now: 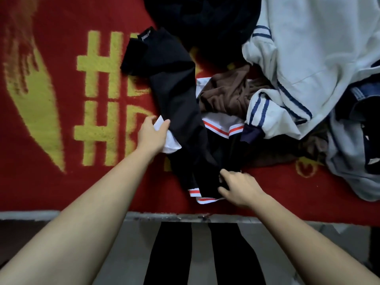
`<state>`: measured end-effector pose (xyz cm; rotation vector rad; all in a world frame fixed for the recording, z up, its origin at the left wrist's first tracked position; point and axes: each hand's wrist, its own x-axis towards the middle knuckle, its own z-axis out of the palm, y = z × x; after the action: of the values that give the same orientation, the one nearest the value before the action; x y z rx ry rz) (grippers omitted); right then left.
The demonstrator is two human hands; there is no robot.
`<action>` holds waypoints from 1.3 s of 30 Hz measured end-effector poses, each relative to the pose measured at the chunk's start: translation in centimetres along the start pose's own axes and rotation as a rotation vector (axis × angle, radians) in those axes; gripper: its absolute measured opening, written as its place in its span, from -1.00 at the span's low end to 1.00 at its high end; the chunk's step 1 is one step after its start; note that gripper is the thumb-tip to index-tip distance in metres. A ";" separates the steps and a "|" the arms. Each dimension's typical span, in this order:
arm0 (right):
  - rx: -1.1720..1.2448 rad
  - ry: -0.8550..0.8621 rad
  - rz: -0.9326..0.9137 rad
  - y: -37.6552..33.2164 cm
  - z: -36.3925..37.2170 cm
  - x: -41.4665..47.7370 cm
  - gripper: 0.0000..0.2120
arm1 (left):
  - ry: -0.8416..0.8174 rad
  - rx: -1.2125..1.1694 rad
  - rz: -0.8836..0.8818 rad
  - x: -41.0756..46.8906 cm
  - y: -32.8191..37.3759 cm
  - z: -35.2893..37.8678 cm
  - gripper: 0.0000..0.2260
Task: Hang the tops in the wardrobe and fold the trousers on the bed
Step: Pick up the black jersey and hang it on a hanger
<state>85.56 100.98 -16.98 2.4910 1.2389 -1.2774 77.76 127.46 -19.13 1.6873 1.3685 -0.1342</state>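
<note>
Red bed cover with yellow characters (pixel 61 124) lying bare on the left, its near edge running below both wrists. Heap of white, brown and denim clothes (pixel 308 79) crowding the right. Black garment with orange-and-white striped trim (pixel 181 103) stretching diagonally between. Left hand (pixel 151 135) pinching its white fabric; right hand (pixel 239 187) gripping its black hem, arms extended.

clothes pile (pixel 298 83) crowds right; red blanket (pixel 61 182) left lies open.
</note>
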 end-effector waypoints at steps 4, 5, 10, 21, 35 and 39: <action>0.154 0.223 0.029 0.1 -0.3 -0.8 -0.84 | 0.151 0.093 -0.007 -0.7 -4.0 -1.4 -0.75; 0.238 0.298 0.067 0.1 -0.8 -1.0 -0.85 | 0.207 0.142 -0.082 -0.7 -5.4 -2.3 -0.73; 0.608 0.572 0.134 -0.4 -4.7 -0.5 -0.85 | 0.338 0.316 -0.386 -2.2 -12.0 -6.9 -0.66; 0.404 0.344 -0.139 -3.0 -10.9 -1.2 -0.20 | 0.461 -0.117 -0.479 -5.3 -8.0 -10.7 -0.67; 0.369 0.747 -0.398 -16.7 -33.8 -19.8 -0.85 | 0.416 -0.233 0.263 -21.6 11.5 -25.2 -0.60; 0.349 0.768 -0.502 -20.7 -37.1 -24.1 -0.78 | -0.029 -0.321 0.608 -29.1 17.6 -24.6 -0.56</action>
<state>87.32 114.72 29.87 3.2129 2.0495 -0.5987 70.38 124.80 22.12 1.7348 0.7552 0.3870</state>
